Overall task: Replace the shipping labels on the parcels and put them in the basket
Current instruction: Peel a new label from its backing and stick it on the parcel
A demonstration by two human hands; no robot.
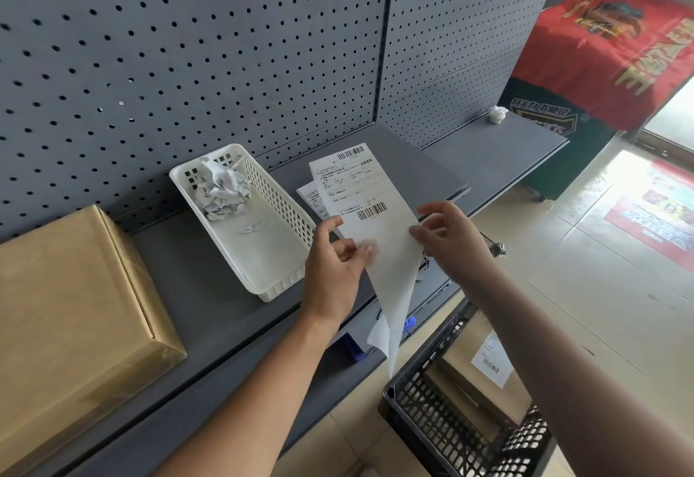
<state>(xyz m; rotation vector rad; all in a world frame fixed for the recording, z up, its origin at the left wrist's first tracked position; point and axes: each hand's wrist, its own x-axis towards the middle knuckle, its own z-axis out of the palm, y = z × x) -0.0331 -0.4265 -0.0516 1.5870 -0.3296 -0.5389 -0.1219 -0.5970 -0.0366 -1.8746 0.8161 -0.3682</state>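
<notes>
I hold a white shipping label with two barcodes above the grey shelf. My left hand pinches its lower left edge. At its right edge, my right hand pinches it, and the backing sheet hangs down peeled away. Another label lies on the shelf behind it. A brown cardboard parcel lies on the shelf at the left. Down at the lower right, a black basket holds a labelled parcel.
A white plastic tray on the shelf holds crumpled label scraps. A grey pegboard wall backs the shelf. A crumpled paper ball sits far right. A red-covered box stands beyond on the tiled floor.
</notes>
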